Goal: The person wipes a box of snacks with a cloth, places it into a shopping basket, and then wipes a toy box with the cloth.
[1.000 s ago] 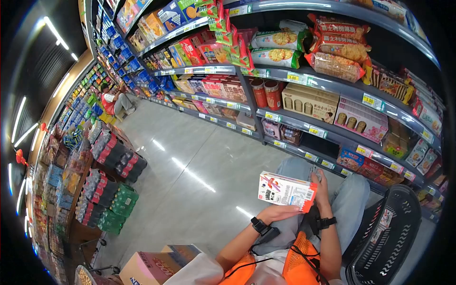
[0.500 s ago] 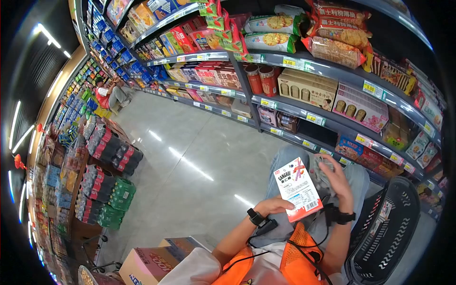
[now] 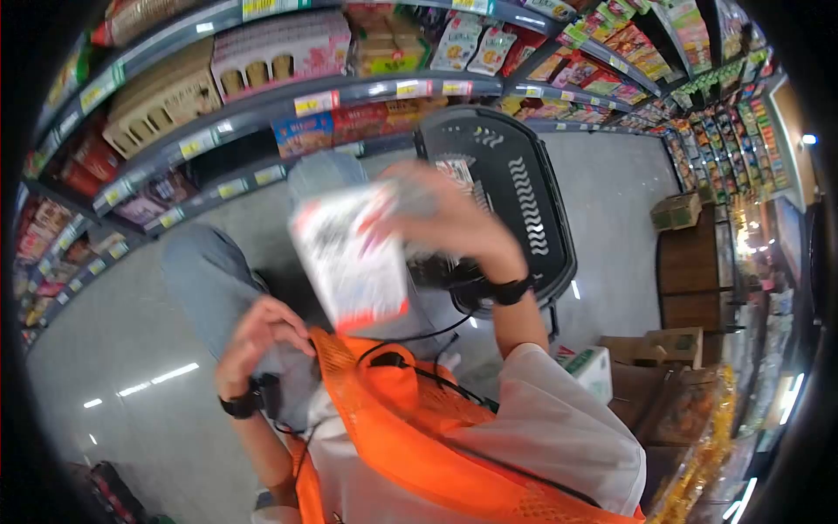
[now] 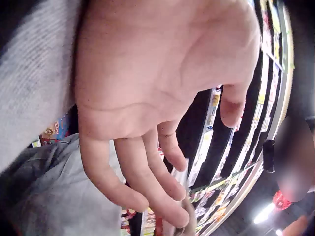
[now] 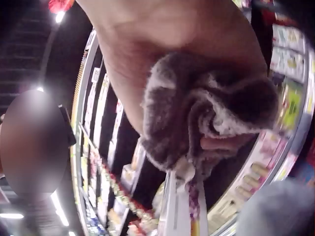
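Head view: printed box [image 3: 349,262] and grey cloth [image 5: 211,113] in one right hand [image 3: 449,214]

We saw the box above the person's lap, tilted, its printed face turned up to the head camera and its red end near the orange vest [image 3: 384,402]. The black basket [image 3: 502,188] stood just beyond the right hand. That hand was curled, gripping the box near one edge with the cloth bunched against its palm. The left hand [image 3: 262,336] was relaxed, its fingers loosely bent and its thumb apart, and we saw nothing in it; whether its fingertips brushed the vest we could not tell

We judged the step in hand to be one-handed holding of the box, with the cloth kept in the same grasp. The next move, we thought, called for a firm pinch on the box edge and no slack in the cloth

The box was a flat, square-cornered carton, probably light card, white with red and dark print too blurred to read. The cloth looked soft and fuzzy, gathered in thick folds. We noted the vest's perforated mesh, the faded denim of the jeans [image 3: 205,271] and the wavy slots in the basket's hard, plastic-looking body
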`<move>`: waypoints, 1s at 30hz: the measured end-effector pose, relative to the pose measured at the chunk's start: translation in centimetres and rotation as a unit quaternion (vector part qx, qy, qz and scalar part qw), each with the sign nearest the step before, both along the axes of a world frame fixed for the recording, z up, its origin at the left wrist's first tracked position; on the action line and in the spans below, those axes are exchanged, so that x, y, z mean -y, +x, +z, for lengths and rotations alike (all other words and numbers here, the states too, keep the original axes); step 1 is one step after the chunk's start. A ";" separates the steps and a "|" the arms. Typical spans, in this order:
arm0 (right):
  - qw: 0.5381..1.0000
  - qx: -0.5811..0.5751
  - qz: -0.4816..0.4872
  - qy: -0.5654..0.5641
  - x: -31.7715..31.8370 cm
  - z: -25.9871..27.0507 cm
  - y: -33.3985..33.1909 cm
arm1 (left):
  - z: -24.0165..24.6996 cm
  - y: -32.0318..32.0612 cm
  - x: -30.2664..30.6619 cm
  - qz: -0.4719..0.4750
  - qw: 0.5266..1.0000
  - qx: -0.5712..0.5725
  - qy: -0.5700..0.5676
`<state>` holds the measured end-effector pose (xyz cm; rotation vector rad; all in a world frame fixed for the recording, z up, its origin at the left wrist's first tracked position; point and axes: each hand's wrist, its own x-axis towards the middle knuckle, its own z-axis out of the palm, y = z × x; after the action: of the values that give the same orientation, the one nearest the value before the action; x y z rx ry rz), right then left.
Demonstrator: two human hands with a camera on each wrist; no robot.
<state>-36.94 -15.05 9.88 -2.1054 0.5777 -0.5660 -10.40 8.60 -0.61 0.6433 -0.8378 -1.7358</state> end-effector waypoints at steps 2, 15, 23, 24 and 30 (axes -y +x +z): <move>0.980 0.042 -0.170 0.090 1.8 0.3 -4.9 | -0.6 0.3 -0.3 0.040 0.999 -0.007 -0.021; 0.839 -0.106 -0.496 0.198 15.7 -21.4 -29.7 | -1.1 -0.3 -0.2 0.055 0.995 0.031 -0.081; 0.690 -0.158 -0.575 0.411 16.8 -34.4 -27.7 | -2.1 -0.1 -1.0 0.090 0.993 -0.016 -0.075; 0.727 -0.119 -0.479 0.478 16.0 -35.1 -28.2 | -2.2 -0.2 -1.2 0.098 0.992 -0.024 -0.073; 0.632 -0.007 -0.545 0.551 15.6 -42.9 -30.3 | -1.7 -0.1 -1.4 0.125 0.991 -0.025 -0.041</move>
<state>-67.23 -30.62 -33.05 -0.3976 1.6938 -0.5629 -10.47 10.03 -2.31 0.6188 -0.7556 -1.4777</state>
